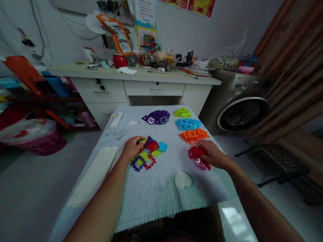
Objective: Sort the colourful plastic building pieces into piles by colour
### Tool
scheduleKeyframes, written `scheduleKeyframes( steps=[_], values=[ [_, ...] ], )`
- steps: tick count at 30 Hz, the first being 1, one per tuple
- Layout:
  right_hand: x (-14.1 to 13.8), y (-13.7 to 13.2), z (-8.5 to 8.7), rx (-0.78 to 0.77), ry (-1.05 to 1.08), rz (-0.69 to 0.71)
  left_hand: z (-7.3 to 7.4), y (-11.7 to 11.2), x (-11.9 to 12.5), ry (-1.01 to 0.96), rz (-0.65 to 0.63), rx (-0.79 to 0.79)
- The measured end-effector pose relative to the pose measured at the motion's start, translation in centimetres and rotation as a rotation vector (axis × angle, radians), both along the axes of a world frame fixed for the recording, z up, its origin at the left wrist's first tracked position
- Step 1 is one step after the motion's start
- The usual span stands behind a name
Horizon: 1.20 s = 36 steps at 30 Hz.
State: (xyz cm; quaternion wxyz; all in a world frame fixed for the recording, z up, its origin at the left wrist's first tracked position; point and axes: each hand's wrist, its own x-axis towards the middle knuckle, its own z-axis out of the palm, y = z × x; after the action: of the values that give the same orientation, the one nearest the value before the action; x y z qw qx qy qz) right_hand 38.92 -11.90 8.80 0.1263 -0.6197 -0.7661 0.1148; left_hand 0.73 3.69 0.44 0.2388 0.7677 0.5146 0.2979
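Fingers (140, 138) of the left hand (131, 148) curl over the upper-left edge of a mixed cluster of notched plastic tiles (148, 153) in red, purple, lime green and blue; whether they grip a tile cannot be told. Fingers of the right hand (210, 153) bend over a small heap of red notched plastic tiles (193, 152), with translucent pinkish pieces at its near side; their grip is likewise not determinable.

Both groups lie on a bench (158, 188) covered with a pale blue-grey cloth, the mixed cluster left of centre and the red heap near the right edge. Beyond the red heap, in a row leading away from the person, lie an orange tile heap (194, 136), a bright blue tile heap (188, 124) and a lime-green tile heap (183, 112). A dark purple tile heap (158, 116) sits left of the lime-green one.

A long white box (116, 120) occupies the far-left corner of the bench. Behind the bench stands a white drawer cabinet (153, 88); to its right stands a grey front-loading washing machine (233, 89).
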Motion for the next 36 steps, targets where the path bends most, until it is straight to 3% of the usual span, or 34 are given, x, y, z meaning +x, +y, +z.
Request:
scheduleKeyframes(
  steps=[8, 13, 17, 20, 23, 27, 36],
  values=[
    [-2.7, -1.0, -1.0, -0.064, -0.212, -0.057, -1.1, 0.6, -0.1, -0.06, 0.014, -0.04],
    [-4.9, -0.6, -0.7, -0.051, -0.202, -0.073, -0.9, 0.8, 0.0, -0.061, 0.024, -0.055],
    [-9.1, 1.3, -1.1, -0.001, -0.062, -0.01, -0.7, 0.8, 0.1, -0.073, 0.014, -0.052],
    [-12.6, 3.6, -2.4, 0.011, 0.014, 0.052, -0.7, 0.8, 0.0, -0.091, 0.006, -0.048],
    [-14.9, 5.5, -4.1, 0.032, 0.032, 0.021, -0.7, 0.7, 0.0, -0.11, 0.002, -0.048],
    [-15.4, 6.5, -5.4, 0.066, 0.049, -0.04, -0.8, 0.7, -0.1, -0.168, -0.011, -0.067],
    [-13.8, 6.1, -5.9, 0.176, 0.231, -0.01, -0.9, 0.6, -0.2, -0.171, -0.008, -0.079]
  ],
)
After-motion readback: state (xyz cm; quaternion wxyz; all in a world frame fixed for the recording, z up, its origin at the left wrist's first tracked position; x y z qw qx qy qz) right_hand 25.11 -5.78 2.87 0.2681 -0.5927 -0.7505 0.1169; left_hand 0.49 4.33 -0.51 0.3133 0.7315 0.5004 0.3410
